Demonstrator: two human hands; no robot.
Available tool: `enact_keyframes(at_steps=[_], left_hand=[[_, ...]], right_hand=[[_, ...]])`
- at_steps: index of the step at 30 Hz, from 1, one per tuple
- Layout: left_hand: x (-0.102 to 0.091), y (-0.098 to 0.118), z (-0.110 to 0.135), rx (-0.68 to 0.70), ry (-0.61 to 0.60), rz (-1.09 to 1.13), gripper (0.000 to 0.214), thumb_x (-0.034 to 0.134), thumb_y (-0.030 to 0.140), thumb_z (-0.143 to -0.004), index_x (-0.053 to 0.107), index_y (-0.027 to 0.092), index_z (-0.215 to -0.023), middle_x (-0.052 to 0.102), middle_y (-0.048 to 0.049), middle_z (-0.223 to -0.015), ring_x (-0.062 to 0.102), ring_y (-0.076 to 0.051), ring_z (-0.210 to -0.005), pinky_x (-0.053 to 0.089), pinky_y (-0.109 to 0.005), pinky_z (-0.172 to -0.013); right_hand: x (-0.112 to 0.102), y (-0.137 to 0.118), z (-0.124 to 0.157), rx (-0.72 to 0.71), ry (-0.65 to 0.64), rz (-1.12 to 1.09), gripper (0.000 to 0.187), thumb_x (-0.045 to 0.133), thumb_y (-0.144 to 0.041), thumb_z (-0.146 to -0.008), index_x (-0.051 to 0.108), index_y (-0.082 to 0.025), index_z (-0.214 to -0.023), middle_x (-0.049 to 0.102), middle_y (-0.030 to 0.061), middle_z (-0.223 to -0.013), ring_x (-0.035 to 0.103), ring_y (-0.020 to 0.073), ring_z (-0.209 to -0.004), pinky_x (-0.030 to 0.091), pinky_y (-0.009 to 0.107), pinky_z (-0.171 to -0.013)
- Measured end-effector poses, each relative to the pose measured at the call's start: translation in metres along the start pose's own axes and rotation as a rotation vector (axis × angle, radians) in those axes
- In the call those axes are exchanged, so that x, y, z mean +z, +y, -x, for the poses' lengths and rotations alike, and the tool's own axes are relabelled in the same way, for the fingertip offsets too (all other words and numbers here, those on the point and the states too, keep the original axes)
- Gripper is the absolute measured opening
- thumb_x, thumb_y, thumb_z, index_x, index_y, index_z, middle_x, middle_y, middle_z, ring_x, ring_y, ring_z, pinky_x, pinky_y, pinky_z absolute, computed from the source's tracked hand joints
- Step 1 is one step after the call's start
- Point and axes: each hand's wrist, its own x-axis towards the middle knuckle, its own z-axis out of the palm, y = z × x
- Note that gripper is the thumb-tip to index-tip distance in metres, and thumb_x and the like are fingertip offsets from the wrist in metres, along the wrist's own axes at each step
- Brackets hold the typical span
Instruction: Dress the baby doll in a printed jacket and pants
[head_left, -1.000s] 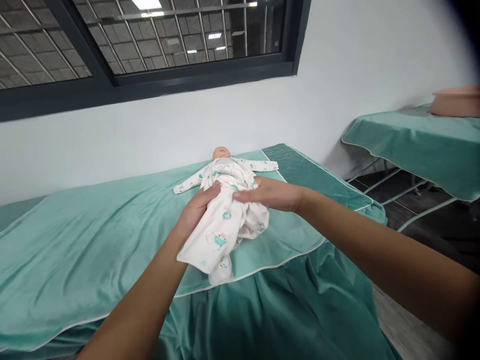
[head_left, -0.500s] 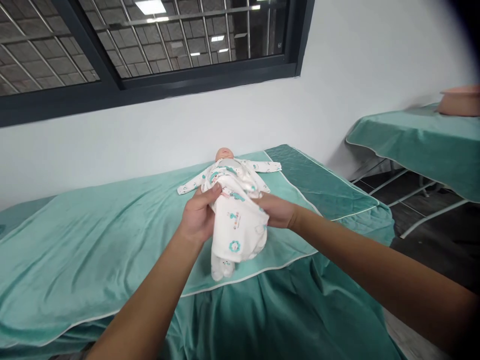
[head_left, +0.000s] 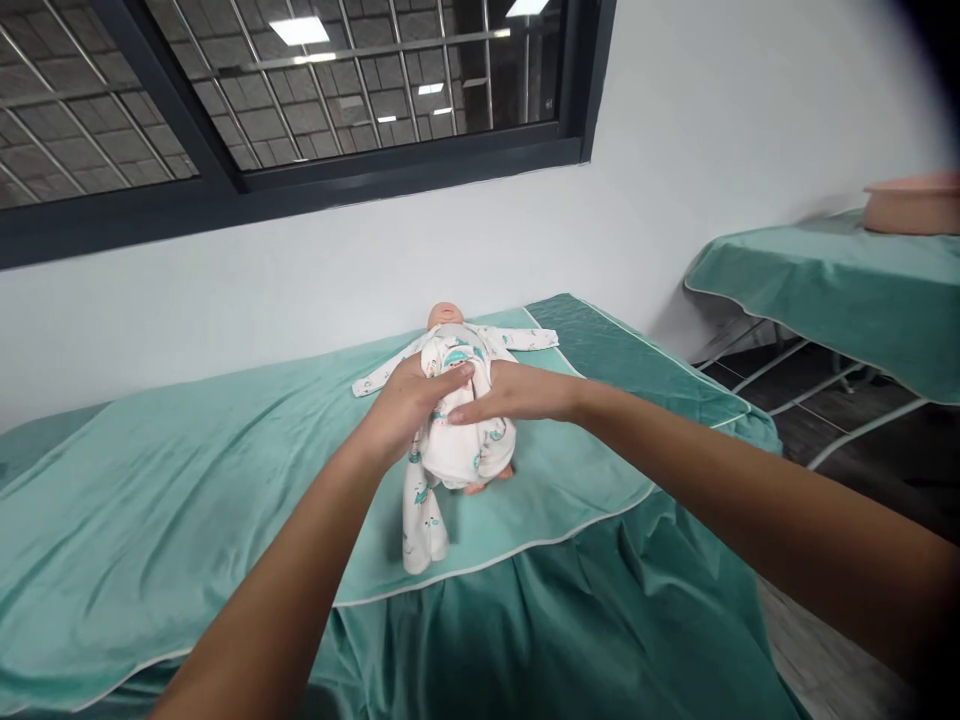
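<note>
A baby doll [head_left: 445, 315] lies on its back on the green-covered bed, head towards the wall and arms spread in printed sleeves. Its white baby romper [head_left: 457, 462] with a teal print is bunched over the body. My left hand [head_left: 409, 405] closes on the bunched cloth from the left, thumb on top. From the right, my right hand [head_left: 517, 390] grips it too, its thumb close to the left one. The fingers of both hands are mostly hidden. An empty romper leg [head_left: 424, 520] lies towards me, and the doll's bare feet [head_left: 491, 483] show below the cloth.
The light green sheet [head_left: 225, 470] with white piping covers the bed. On the right stands another green-covered bed [head_left: 817, 290] with metal legs, a pinkish basin [head_left: 911, 205] on top. A dark-framed barred window [head_left: 375, 175] is above the wall.
My hands have come closer together and slightly up the doll, gathering the romper cloth between them. The doll's feet now show, and the empty romper leg is more exposed on the left.
</note>
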Motion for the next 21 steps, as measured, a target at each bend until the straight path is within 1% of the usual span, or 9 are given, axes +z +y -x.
enact_keyframes(at_steps=[2, 5, 7, 9, 12, 14, 16, 18, 21], left_hand=[[-0.005, -0.006, 0.001, -0.037, -0.051, 0.090, 0.045, 0.076, 0.038, -0.078, 0.069, 0.014, -0.116, 0.075, -0.0118, -0.105, 0.070, -0.027, -0.090, 0.054, -0.035, -0.078], [-0.016, -0.023, 0.003, -0.145, -0.162, 0.181, 0.048, 0.078, 0.033, -0.077, 0.067, 0.016, -0.121, 0.073, -0.0130, -0.113, 0.070, -0.027, -0.097, 0.054, -0.035, -0.083], [-0.021, -0.034, 0.005, -0.222, -0.245, 0.202, 0.053, 0.081, 0.028, -0.073, 0.066, 0.016, -0.123, 0.072, -0.0138, -0.118, 0.070, -0.028, -0.101, 0.054, -0.035, -0.085], [-0.020, -0.041, 0.005, -0.256, -0.282, 0.220, 0.056, 0.083, 0.022, -0.070, 0.066, 0.016, -0.123, 0.071, -0.0139, -0.121, 0.069, -0.029, -0.105, 0.054, -0.036, -0.088], [-0.013, -0.045, 0.000, -0.183, -0.184, 0.304, 0.052, 0.082, 0.021, -0.071, 0.068, 0.015, -0.121, 0.072, -0.0130, -0.118, 0.070, -0.028, -0.103, 0.054, -0.036, -0.090], [-0.008, -0.048, -0.006, -0.098, -0.058, 0.400, 0.046, 0.079, 0.026, -0.073, 0.069, 0.014, -0.116, 0.075, -0.0118, -0.112, 0.071, -0.027, -0.100, 0.054, -0.035, -0.091], [-0.004, -0.053, -0.010, -0.074, 0.028, 0.442, 0.042, 0.078, 0.031, -0.074, 0.070, 0.013, -0.112, 0.076, -0.0110, -0.105, 0.072, -0.026, -0.095, 0.055, -0.035, -0.088], [-0.003, -0.062, -0.013, -0.160, 0.019, 0.367, 0.041, 0.077, 0.032, -0.074, 0.071, 0.012, -0.108, 0.077, -0.0113, -0.098, 0.072, -0.026, -0.089, 0.056, -0.036, -0.083], [0.000, -0.079, -0.016, -0.356, -0.102, 0.050, 0.037, 0.074, 0.034, -0.075, 0.071, 0.010, -0.103, 0.076, -0.0123, -0.091, 0.071, -0.029, -0.085, 0.055, -0.039, -0.077]], right_hand=[[0.003, 0.005, 0.002, 0.018, 0.080, -0.067, 0.039, 0.077, -0.040, -0.079, 0.070, -0.019, -0.111, 0.074, 0.0059, -0.105, 0.066, 0.0220, -0.101, 0.053, 0.034, -0.090], [0.001, 0.015, 0.006, -0.025, 0.254, -0.321, 0.039, 0.077, -0.036, -0.079, 0.069, -0.018, -0.113, 0.073, 0.0069, -0.111, 0.067, 0.0213, -0.101, 0.053, 0.032, -0.089], [-0.001, 0.021, 0.008, -0.061, 0.312, -0.479, 0.038, 0.076, -0.034, -0.080, 0.069, -0.018, -0.113, 0.073, 0.0078, -0.111, 0.069, 0.0208, -0.097, 0.054, 0.032, -0.087], [-0.002, 0.024, 0.009, -0.083, 0.338, -0.572, 0.039, 0.076, -0.033, -0.080, 0.069, -0.018, -0.114, 0.074, 0.0084, -0.111, 0.069, 0.0206, -0.095, 0.054, 0.032, -0.089], [0.001, 0.029, 0.012, -0.059, 0.391, -0.593, 0.040, 0.077, -0.034, -0.079, 0.070, -0.018, -0.115, 0.074, 0.0083, -0.111, 0.070, 0.0206, -0.094, 0.053, 0.031, -0.089], [0.006, 0.035, 0.017, 0.009, 0.402, -0.572, 0.041, 0.078, -0.036, -0.079, 0.070, -0.018, -0.115, 0.075, 0.0080, -0.110, 0.070, 0.0204, -0.095, 0.053, 0.031, -0.089], [0.014, 0.047, 0.026, 0.108, 0.382, -0.564, 0.044, 0.079, -0.038, -0.078, 0.071, -0.016, -0.115, 0.075, 0.0086, -0.108, 0.070, 0.0207, -0.095, 0.053, 0.031, -0.088], [0.025, 0.065, 0.037, 0.219, 0.352, -0.575, 0.047, 0.081, -0.039, -0.075, 0.071, -0.015, -0.114, 0.075, 0.0098, -0.106, 0.070, 0.0219, -0.095, 0.053, 0.032, -0.087], [0.042, 0.098, 0.055, 0.376, 0.339, -0.593, 0.050, 0.083, -0.038, -0.070, 0.072, -0.015, -0.112, 0.075, 0.0105, -0.106, 0.070, 0.0245, -0.095, 0.054, 0.035, -0.086]])
